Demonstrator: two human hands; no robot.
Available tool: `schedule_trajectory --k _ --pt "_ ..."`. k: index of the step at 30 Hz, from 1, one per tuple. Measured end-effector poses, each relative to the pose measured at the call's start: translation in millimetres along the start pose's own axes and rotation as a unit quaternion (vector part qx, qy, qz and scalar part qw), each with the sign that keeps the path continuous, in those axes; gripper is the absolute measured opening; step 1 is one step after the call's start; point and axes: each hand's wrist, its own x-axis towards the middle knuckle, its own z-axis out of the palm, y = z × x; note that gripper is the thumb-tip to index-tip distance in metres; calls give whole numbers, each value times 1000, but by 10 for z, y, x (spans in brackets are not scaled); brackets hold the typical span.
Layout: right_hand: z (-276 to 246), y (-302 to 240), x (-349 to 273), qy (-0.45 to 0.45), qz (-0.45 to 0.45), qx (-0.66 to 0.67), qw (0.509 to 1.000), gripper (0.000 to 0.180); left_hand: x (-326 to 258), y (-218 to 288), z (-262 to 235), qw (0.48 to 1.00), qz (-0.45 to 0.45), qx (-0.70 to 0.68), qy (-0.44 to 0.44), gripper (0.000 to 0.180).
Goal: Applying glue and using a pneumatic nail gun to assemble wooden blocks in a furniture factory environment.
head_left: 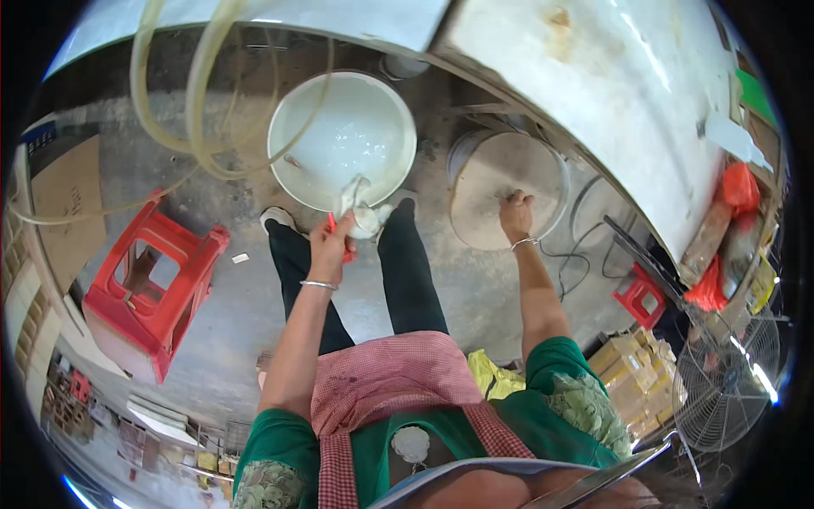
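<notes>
Left hand [329, 244]: fingers are closing around a red handle-like part [331, 222] and gripping it. A white, wet-looking lump [365, 222] is sitting just beyond the fingers, by the near rim of the white basin [284, 127]; whether it is one piece or several, cannot tell.

Right hand [515, 214]: fingers are curling in over the round board [487, 170]; whether they are gripping a knob or only touching the surface, cannot tell.

Progress (judgement): work appears to be partway. The lump is showing outside the basin's pool, so any wetting there may be done, at least in part. Whitish liquid [348, 144] is lying in the basin, with a small brownish item [291, 159] showing near its left wall. The board is covering most of the pale tub [460, 155]; uncovering is remaining undone, if needed. No finished piece is showing nearby.
</notes>
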Motion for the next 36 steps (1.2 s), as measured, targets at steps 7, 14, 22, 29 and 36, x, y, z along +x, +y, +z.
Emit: schedule_trajectory --k 7,14,22,29,36 --pt "127 275 250 -97 -21 48 994 27 -288 -41 -281 998 -6 -55 0 21" --pt "222 -1697 -658 -93 -221 -85 967 33 -615 70 -730 997 14 -64 34 18" --pt "482 -3162 -596 -78 -245 -5 966 36 -807 128 -1276 996 25 -87 27 17" --pt "484 -3059 -630 -68 -277 46 957 34 -878 182 -1532 994 25 -100 27 17" --pt "535 -2925 -560 -39 -296 91 950 32 -894 121 -1663 994 22 -104 10 17"
